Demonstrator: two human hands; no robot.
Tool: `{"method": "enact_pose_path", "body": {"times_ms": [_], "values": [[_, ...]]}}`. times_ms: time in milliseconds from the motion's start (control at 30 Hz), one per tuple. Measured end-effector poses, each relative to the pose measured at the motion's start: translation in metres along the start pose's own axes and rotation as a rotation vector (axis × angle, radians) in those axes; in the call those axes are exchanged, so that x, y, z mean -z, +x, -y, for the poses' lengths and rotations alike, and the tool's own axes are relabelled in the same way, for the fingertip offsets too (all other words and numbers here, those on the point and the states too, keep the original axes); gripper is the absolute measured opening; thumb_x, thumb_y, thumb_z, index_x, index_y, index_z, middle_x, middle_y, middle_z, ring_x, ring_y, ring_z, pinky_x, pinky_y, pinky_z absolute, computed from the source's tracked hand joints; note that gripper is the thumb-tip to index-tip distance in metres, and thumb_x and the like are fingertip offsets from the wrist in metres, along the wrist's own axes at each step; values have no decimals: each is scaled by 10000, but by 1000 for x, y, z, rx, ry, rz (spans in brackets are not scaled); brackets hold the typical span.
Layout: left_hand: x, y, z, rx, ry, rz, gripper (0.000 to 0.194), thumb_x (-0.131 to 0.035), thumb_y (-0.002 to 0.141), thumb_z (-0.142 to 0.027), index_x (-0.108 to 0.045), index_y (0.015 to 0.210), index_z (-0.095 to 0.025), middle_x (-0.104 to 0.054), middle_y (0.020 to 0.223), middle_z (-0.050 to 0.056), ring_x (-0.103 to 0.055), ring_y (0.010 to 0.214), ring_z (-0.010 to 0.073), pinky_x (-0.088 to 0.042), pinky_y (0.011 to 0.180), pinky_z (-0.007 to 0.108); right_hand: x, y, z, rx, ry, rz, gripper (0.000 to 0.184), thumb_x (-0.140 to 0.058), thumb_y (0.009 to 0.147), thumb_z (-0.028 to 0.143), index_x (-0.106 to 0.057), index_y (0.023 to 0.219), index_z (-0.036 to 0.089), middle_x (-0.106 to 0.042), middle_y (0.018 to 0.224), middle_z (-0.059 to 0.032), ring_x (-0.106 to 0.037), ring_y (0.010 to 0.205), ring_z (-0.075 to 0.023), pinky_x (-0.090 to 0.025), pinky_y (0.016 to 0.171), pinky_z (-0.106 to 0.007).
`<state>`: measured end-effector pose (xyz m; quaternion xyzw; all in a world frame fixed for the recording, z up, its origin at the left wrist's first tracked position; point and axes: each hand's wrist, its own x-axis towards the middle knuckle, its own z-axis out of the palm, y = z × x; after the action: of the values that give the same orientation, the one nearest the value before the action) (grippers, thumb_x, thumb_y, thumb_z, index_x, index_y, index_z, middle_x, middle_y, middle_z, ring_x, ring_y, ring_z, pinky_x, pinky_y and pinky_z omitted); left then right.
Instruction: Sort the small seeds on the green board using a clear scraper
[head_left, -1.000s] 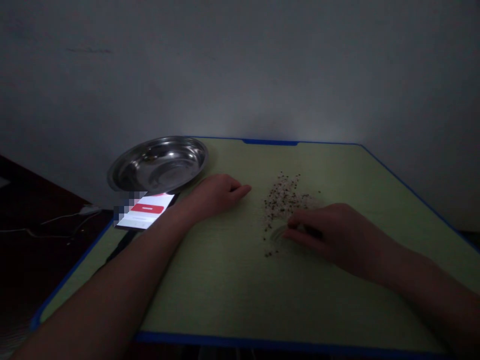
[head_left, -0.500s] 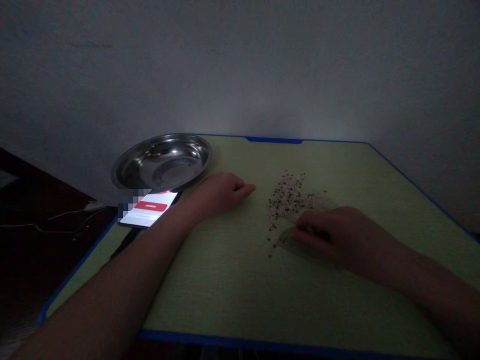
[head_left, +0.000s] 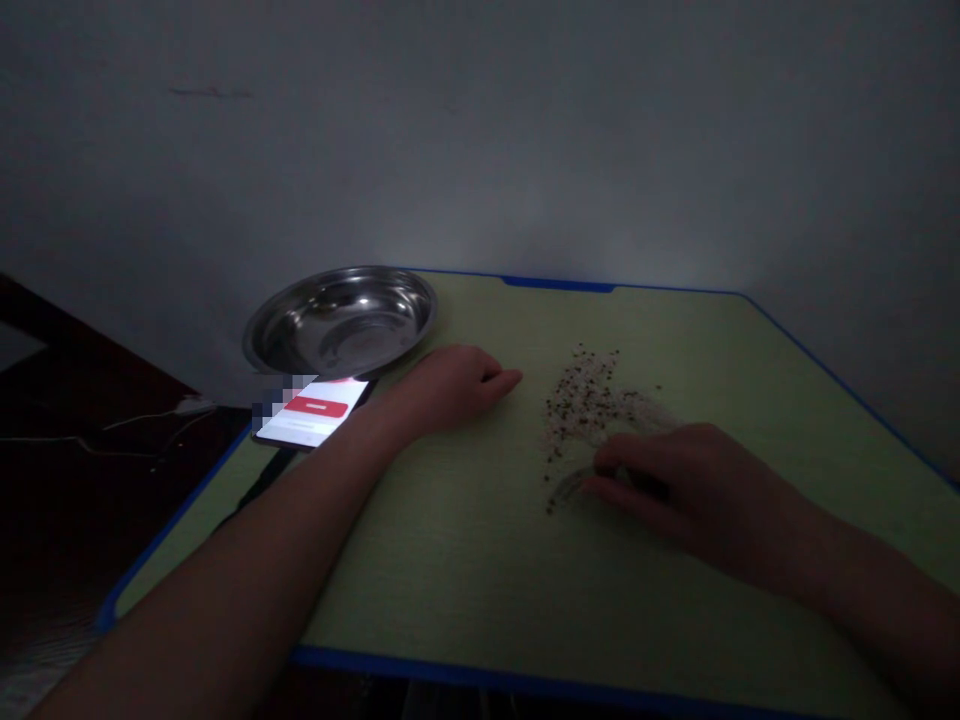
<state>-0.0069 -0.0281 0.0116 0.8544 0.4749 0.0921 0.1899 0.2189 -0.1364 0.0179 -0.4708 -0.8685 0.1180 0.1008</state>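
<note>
The tabletop's blue near edge point(head_left: 450, 675) runs across the bottom, passing under the left forearm point(head_left: 247, 560). Beyond it a broad green stretch of tabletop point(head_left: 480, 560) reaches up between the forearms. The right hand point(head_left: 705, 485) comes in from the right, thumb and fingers pinched on a clear piece point(head_left: 570, 487), too blurred to name, well inside the edges. The piece is just beside the near fringe of a patch of mixed pale and dark grains point(head_left: 589, 395), spread near the middle. Left of them, across a strip of green, is the left hand point(head_left: 454, 385), its fingers curled; whether they close on anything I cannot tell. A lit phone point(head_left: 319, 420) lies between that forearm and the left edge. Farther off, a metal bowl point(head_left: 360, 340) sits at the far left corner. More green extends behind the grains to the far edge, then the wall point(head_left: 525, 130).
</note>
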Motion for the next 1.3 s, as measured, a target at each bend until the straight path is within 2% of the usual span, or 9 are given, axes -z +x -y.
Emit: {"method": "enact_pose_path", "body": {"times_ms": [167,300,467,633,900,1167,1300], "values": [[-1,1,0,-3,-20,-12,481,-426,863,-509,-468,519,-176,-408,482,-22,-352,482,102,-210,527,291,0,0,0,-3,-16,50,263,-482,932,331,-609,739,206,-570,537,33,-530,472,-109,-302,491,-244],[-2,1,1,-7,-16,-12,484,-425,865,-516,-495,530,-173,-434,483,-17,-366,482,104,-214,532,295,-1,1,-1,-15,-28,35,256,-492,933,333,-610,747,203,-570,550,30,-529,482,-110,-301,497,-242],[-2,1,1,7,3,3,487,-413,874,-510,-473,528,-173,-415,478,-22,-365,482,100,-214,535,290,-1,0,-1,-8,20,16,271,-485,940,357,-616,755,207,-559,547,38,-514,476,-104,-297,494,-238],[-1,2,0,7,13,-4,485,-419,868,-506,-454,517,-173,-397,478,-25,-354,477,98,-205,524,292,-2,0,0,19,25,66,293,-478,938,352,-605,719,206,-546,527,38,-510,467,-104,-288,488,-241],[-1,1,0,-3,16,-8,484,-422,874,-499,-472,522,-170,-407,472,-24,-349,483,98,-206,531,292,-5,4,-2,-18,-22,24,262,-499,925,356,-633,760,204,-597,564,19,-536,480,-115,-297,495,-247],[-2,1,2,-5,19,-7,480,-418,872,-507,-488,537,-170,-411,494,-24,-370,496,100,-217,533,289,-8,4,1,90,23,74,264,-497,929,329,-638,749,196,-591,544,23,-547,477,-105,-288,494,-241],[-2,2,3,-4,22,-10,485,-414,872,-513,-476,533,-172,-397,479,-27,-360,488,99,-211,530,289,-8,2,1,96,9,98,299,-470,948,360,-634,751,206,-619,571,14,-568,499,-122,-290,506,-254]]}}
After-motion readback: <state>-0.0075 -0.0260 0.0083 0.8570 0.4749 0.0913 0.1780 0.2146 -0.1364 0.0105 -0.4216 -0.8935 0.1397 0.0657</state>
